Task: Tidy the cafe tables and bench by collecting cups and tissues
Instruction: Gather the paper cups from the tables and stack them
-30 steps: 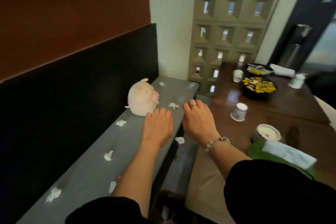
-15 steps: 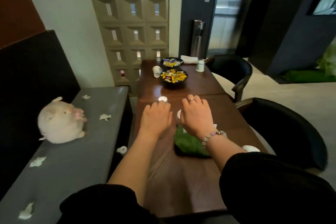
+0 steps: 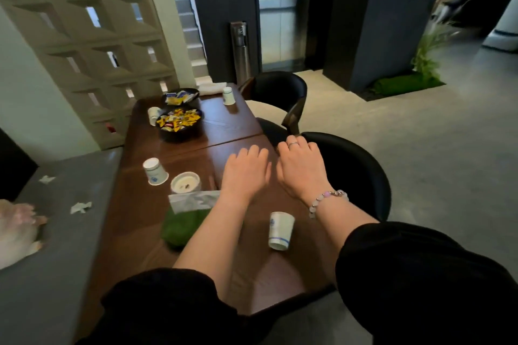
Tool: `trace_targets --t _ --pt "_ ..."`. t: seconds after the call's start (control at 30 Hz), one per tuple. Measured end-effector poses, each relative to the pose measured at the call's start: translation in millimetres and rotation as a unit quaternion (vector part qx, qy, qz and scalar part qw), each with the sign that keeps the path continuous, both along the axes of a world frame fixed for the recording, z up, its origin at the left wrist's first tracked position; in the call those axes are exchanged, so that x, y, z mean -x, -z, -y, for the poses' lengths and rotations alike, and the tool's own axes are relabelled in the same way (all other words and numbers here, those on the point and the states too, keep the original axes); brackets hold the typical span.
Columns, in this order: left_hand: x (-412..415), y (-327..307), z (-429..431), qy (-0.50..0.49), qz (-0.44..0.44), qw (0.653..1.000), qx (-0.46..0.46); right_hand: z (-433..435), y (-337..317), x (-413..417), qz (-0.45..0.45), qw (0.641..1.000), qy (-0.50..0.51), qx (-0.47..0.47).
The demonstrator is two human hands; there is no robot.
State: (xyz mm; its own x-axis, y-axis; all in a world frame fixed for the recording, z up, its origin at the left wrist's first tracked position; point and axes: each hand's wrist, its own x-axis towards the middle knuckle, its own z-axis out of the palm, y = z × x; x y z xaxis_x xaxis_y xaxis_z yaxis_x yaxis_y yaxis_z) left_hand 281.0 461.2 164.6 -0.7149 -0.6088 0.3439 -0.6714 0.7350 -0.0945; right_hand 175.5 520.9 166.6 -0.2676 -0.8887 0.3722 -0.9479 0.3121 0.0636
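Both hands hover palm down over the brown table (image 3: 145, 221), holding nothing. My left hand (image 3: 246, 172) is over the table's middle; my right hand (image 3: 301, 168) is beside it, above the table's right edge. A white paper cup (image 3: 280, 230) lies tipped between my forearms. Another paper cup (image 3: 155, 171) stands upside down at the left, next to a round white candle holder (image 3: 185, 182). On the far table there are two more cups: one lying on its side (image 3: 153, 115), one inverted (image 3: 228, 95). Crumpled tissues (image 3: 80, 207) (image 3: 46, 179) lie on the grey bench (image 3: 56, 260).
A tissue pack (image 3: 193, 200) rests on a green moss mat (image 3: 182, 225). Two black bowls of sweets (image 3: 179, 120) (image 3: 180, 96) sit on the far table. A pink plush toy (image 3: 16, 230) is on the bench. Two black chairs (image 3: 353, 173) (image 3: 280, 89) stand at the right.
My view has swung right from the bench to the tables. Both hands stay open and side by side, now over the near table instead of the bench.
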Motion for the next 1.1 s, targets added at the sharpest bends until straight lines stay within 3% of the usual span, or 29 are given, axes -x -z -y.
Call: trace_targets --t 0.33,0.6,0.8,1.1 --pt "165.7 -0.4 -59.6 0.093 -0.023 0.995 -0.007 -84.0 -3.9 151.0 0.075 0.994 0.075 0.024" --pt "280.4 13.4 -76.8 0.175 0.037 0.984 0.005 -132.1 15.2 249.1 0.088 0.981 0.168 -0.036" --pt "384.4 35.2 -60.3 0.226 0.041 0.973 -0.005 -128.7 15.2 337.8 0.086 0.973 0.211 -0.031" --pt "520.6 45.1 4.5 0.214 0.016 0.976 -0.047 -57.5 2.2 473.4 0.053 0.978 0.191 -0.066"
